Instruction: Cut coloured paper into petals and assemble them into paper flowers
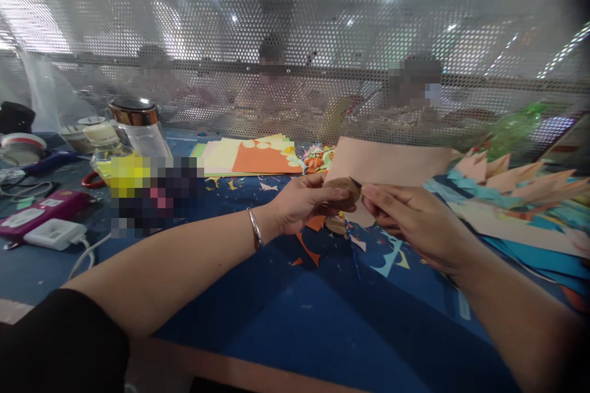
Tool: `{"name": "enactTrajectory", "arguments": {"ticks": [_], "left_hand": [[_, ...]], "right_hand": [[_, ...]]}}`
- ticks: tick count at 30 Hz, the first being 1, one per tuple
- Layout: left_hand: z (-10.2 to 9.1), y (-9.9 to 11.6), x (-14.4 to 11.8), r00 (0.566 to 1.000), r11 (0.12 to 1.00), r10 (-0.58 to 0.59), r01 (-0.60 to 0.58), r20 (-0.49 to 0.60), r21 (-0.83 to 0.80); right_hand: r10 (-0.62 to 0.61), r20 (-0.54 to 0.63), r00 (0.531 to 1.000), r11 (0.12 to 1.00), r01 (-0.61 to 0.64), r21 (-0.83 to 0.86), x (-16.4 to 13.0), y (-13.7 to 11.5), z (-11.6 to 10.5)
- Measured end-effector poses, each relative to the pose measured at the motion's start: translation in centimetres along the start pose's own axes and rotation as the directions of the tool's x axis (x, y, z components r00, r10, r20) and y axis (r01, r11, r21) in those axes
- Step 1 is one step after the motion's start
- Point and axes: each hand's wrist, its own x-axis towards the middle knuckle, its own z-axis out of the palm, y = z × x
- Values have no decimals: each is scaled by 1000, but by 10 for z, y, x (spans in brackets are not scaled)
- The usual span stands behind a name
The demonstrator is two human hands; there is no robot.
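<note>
My left hand (302, 204), with a silver bangle at the wrist, pinches a small brown paper piece (342, 187) above the blue table (286, 313). My right hand (408, 218) meets it from the right, fingertips closed on the same piece's dark pointed edge. Behind the hands lies a large tan paper sheet (391, 163). Orange paper scraps (308, 250) lie on the table just under my left hand.
A stack of coloured paper sheets (251, 156) lies at the back centre. Cut paper shapes in tan and blue (507, 187) pile at the right. Jars (138, 126), a pink device (43, 209) and a white charger (55, 233) sit left. A perforated screen (295, 43) stands behind, people beyond it.
</note>
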Motion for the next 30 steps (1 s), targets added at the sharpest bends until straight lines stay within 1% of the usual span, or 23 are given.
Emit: {"name": "enactTrajectory", "arguments": {"ticks": [5,11,15,24,30], "left_hand": [[1,2,-1,999,999,-13,14,-29,40],[2,4,-3,998,999,-16,18,-59,37],[3,5,-4,997,998,1,3,-72,56],[0,1,-1,996,996,46,-40,-72,83],[-7,-2,2,993,980,113,-106,-33,171]], "right_hand": [[-13,4,1000,1000,14,-26,0,1,-1],[-22,-29,999,999,21,-48,1,0,-1],[-17,-37,999,999,16,-49,1,2,-1],[-37,-19,999,997,35,-67,2,0,-2],[-44,-26,999,992,41,-121,4,2,-4]]}}
